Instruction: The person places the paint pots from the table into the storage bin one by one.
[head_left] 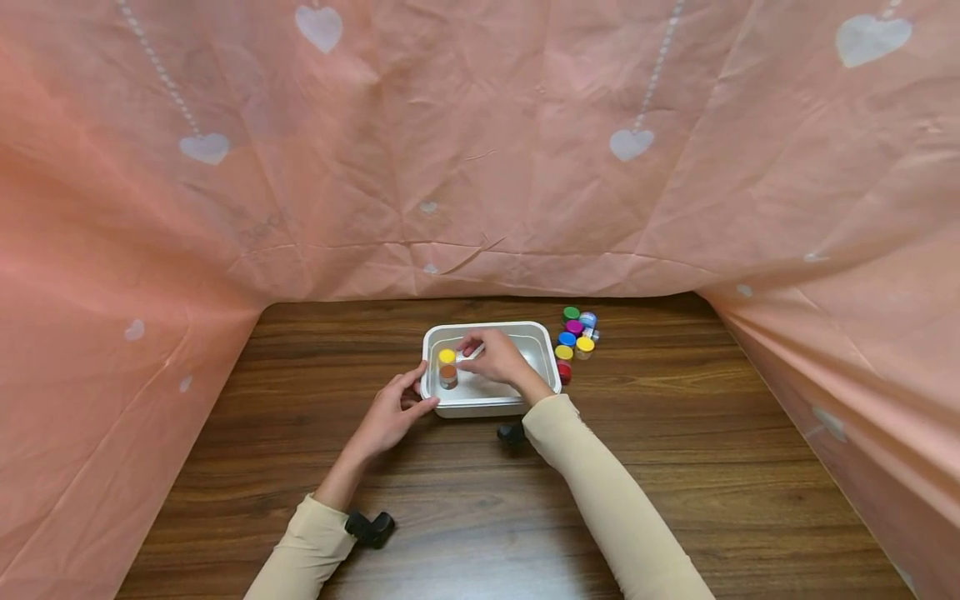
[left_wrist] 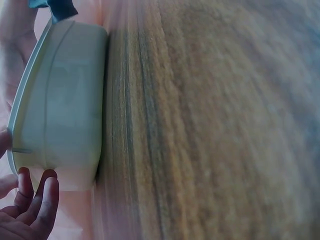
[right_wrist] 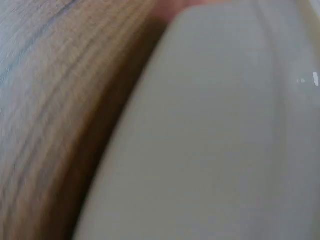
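On the wooden table, two small pots [head_left: 447, 367] stand inside the white tray [head_left: 487, 406]; roughly seven pots [head_left: 573, 340] wait outside at three o'clock. Right hand [head_left: 491, 357] pinches a clear pot [head_left: 470, 352] over the tray, while the left hand [head_left: 392, 412] grips the tray's nine o'clock rim.

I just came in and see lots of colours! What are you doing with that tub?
A person's left hand holds the left edge of a white tub on a wooden table. The right hand reaches into the tub beside two little pots, yellow and orange. More colourful pots stand outside, right of the tub.
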